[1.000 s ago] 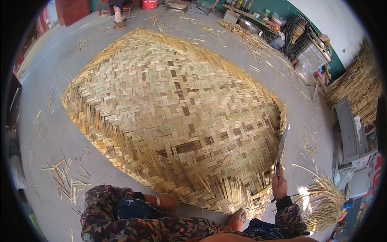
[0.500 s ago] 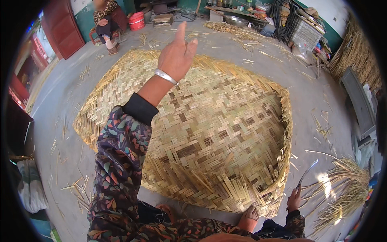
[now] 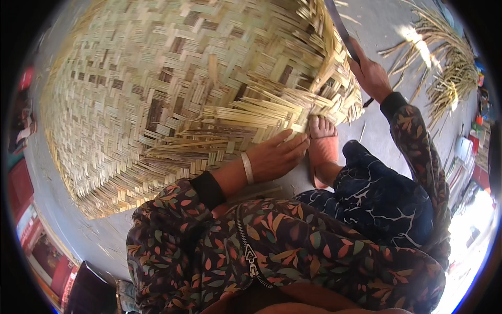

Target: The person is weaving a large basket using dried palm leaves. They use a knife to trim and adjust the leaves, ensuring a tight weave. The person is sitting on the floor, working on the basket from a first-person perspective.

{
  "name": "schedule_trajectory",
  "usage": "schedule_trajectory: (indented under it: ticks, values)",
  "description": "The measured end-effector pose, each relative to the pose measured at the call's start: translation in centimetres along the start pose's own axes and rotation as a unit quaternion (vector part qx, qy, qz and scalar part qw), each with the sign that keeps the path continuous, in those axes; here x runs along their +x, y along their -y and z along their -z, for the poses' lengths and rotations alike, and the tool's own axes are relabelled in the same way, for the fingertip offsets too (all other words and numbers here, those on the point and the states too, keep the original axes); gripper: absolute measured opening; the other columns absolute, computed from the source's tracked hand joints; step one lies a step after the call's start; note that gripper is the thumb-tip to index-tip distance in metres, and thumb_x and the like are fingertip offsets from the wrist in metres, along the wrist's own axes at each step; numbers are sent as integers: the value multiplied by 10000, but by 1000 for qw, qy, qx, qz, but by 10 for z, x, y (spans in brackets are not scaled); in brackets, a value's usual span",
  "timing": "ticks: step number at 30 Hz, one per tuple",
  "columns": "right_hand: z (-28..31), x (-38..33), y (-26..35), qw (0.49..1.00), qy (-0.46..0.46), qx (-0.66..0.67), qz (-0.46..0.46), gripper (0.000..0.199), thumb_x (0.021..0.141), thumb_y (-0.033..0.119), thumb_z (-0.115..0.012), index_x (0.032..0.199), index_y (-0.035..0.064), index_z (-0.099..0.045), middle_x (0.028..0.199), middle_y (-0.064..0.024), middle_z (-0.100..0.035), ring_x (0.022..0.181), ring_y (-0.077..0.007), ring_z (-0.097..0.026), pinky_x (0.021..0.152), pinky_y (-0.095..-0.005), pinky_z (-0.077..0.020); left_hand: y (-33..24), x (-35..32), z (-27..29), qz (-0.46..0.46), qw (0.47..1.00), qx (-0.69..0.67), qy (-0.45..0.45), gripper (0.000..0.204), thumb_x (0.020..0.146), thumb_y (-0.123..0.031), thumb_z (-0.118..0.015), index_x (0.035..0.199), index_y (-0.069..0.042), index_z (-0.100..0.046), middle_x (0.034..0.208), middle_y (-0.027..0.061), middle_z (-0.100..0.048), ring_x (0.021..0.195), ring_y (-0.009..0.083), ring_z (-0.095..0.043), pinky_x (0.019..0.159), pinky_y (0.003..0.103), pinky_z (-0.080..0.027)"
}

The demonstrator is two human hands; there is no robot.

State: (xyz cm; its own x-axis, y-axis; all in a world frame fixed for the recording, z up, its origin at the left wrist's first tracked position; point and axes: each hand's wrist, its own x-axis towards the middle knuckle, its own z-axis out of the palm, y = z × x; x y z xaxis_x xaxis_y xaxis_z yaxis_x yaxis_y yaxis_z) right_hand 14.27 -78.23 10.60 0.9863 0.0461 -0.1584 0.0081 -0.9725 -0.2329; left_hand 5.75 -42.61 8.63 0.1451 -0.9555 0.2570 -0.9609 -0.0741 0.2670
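A large woven straw mat (image 3: 172,68) with a raised, folded rim lies on the floor before me. At its near edge, my left hand (image 3: 274,157) has its fingers closed together against the rim strips; the fingertips are partly hidden. A silver bracelet (image 3: 247,167) is on that wrist. My right hand (image 3: 372,77) wraps round the handle of a sickle (image 3: 342,29), beside the mat's right corner. Its blade points away from me and runs out of the picture at the top. Loose straw ends (image 3: 256,112) stick out along the rim between the hands.
My foot in an orange sandal (image 3: 324,149) stands against the mat's near right corner. A bundle of dry straw (image 3: 444,68) lies on the floor at the right. Red doors and dark furniture show at the lower left.
My left hand has come down from pointing over the mat to its near edge. The right hand has moved the sickle to the mat's right corner. My view has tilted down and turned.
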Motion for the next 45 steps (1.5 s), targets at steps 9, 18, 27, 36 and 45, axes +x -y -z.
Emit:
schedule_trajectory:
  ticks: [9,18,27,36,45]
  values:
    - [-31,19,4,994,30,-50,94,574,985,369,-458,1500,230,-246,864,-159,-677,705,-361,-659,641,-445,-540,42,63,-58,101,994,-4,-46,444,904,-221,-478,1287,-5,-537,1358,127,-522,1359,265,-400,1120,500,-292]
    - [-78,54,14,960,84,-191,185,626,964,285,-495,1521,248,-211,763,-164,-613,539,-271,-638,442,-397,-498,106,69,-58,246,962,78,84,442,903,-486,-553,956,-57,-643,856,61,-625,874,241,-595,942,469,-409]
    - [-81,62,9,973,109,-79,190,487,982,320,-424,1408,85,-407,674,-165,-609,518,-320,-592,438,-459,-451,87,87,-39,267,959,23,91,378,879,-439,-608,668,-129,-557,615,36,-552,609,220,-589,548,343,-440]
    - [-63,61,23,973,135,-80,166,484,951,293,-494,1403,148,-399,710,-161,-622,586,-312,-629,474,-439,-479,75,86,-27,227,962,127,78,270,888,-303,-552,1048,-99,-626,1041,75,-618,1044,250,-577,921,475,-399]
    - [-116,12,21,967,78,-137,202,579,953,388,-522,1487,286,-323,641,-79,-557,473,-215,-585,351,-356,-439,27,17,-73,206,963,47,165,629,884,-485,-518,1395,-122,-461,1448,52,-442,1398,206,-343,1136,539,-171]
